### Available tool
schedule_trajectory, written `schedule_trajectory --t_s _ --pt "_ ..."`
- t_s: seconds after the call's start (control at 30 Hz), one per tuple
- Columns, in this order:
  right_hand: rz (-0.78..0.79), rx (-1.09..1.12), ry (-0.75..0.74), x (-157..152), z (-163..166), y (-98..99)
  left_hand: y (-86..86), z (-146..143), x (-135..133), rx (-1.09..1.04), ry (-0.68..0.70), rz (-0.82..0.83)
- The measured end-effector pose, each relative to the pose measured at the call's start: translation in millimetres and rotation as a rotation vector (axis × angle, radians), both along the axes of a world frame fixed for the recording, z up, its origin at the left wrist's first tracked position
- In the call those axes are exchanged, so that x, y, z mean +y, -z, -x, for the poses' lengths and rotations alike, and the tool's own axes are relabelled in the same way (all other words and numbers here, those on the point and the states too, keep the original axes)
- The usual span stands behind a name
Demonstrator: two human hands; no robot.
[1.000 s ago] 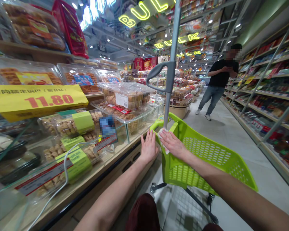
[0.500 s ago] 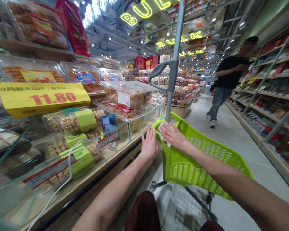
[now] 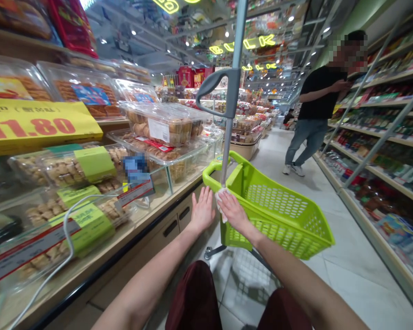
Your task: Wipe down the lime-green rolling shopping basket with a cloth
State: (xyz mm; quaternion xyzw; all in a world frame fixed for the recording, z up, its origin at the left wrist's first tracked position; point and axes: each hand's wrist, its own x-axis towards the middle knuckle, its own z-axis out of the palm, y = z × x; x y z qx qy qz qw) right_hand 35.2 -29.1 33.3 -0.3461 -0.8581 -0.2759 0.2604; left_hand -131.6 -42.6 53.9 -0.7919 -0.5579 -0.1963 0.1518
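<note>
A lime-green wheeled shopping basket (image 3: 289,219) stands on the aisle floor in front of me, with a grey pull handle pole (image 3: 228,114) rising from its near end. My right hand (image 3: 231,211) presses a white cloth (image 3: 220,199) flat against the basket's near rim at the base of the pole. My left hand (image 3: 202,212) rests flat, fingers spread, on the outside of the same near end, just left of the right hand.
A wood-edged display counter (image 3: 131,238) with several clear boxes of pastries (image 3: 161,126) runs along my left, with a yellow price sign (image 3: 37,126). Stocked shelves (image 3: 382,151) line the right. A person in a black shirt (image 3: 313,114) stands farther down the aisle.
The view has shifted rightward and down. Both hands stay on the basket's near end, the right one still on the cloth. The person in the aisle stands in much the same spot.
</note>
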Motion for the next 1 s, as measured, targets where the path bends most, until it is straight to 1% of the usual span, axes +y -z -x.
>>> schedule_trajectory --t_s 0.1,0.2,0.27,0.33,0.37,0.4,0.43,0.5,0.57,0.6,0.63,0.67,0.7,0.73,0.83,0.9,0.93,0.97,1.0 --pt "0.036 -0.014 0.026 -4 0 27.6 27.1 -1 -10 0.031 0.018 0.063" --pt "0.111 -0.054 0.040 -10 -3 57.6 51.8 -2 -23 0.052 0.055 0.122" --pt "0.179 -0.074 0.054 -18 -5 77.6 63.5 -2 -31 0.059 0.085 0.153" --pt "0.224 -0.072 0.066 -27 -4 87.9 69.9 -2 -37 0.059 0.107 0.167" --pt "0.227 -0.061 0.063 -31 -3 86.9 71.2 -1 -39 0.056 0.111 0.167" --pt "0.215 -0.040 0.055 -34 -1 81.3 71.3 -1 -39 0.052 0.107 0.165" --pt "0.190 -0.012 0.047 -34 2 71.7 70.4 0 -39 0.048 0.096 0.162" --pt "0.122 0.065 0.053 -30 9 45.2 66.4 -1 -37 0.039 0.061 0.157" --pt "0.064 0.137 0.101 -20 13 21.0 61.6 -2 -35 0.031 0.037 0.150" --pt "0.047 0.155 0.124 -15 13 13.8 59.6 -4 -35 0.029 0.037 0.144" --pt "0.042 0.155 0.140 -11 13 11.5 58.1 -5 -36 0.029 0.042 0.135" --pt "0.046 0.143 0.148 -9 11 14.2 57.4 -6 -38 0.030 0.051 0.127" --pt "0.060 0.121 0.151 -9 9 21.7 57.5 -7 -41 0.033 0.060 0.121" --pt "0.083 0.094 0.150 -11 6 33.2 58.4 -8 -44 0.037 0.069 0.118" --pt "0.182 0.019 0.165 -26 -2 77.1 64.3 -8 -53 0.049 0.088 0.125" --pt "0.245 -0.007 0.189 -38 -6 98.2 67.9 -8 -58 0.055 0.099 0.131" --pt "0.263 -0.004 0.198 -43 -8 102.4 68.7 -9 -60 0.056 0.105 0.132" --pt "0.265 0.009 0.201 -47 -9 101.5 68.5 -10 -61 0.057 0.110 0.134" --pt "0.251 0.032 0.197 -49 -10 95.5 67.3 -11 -61 0.055 0.112 0.135"
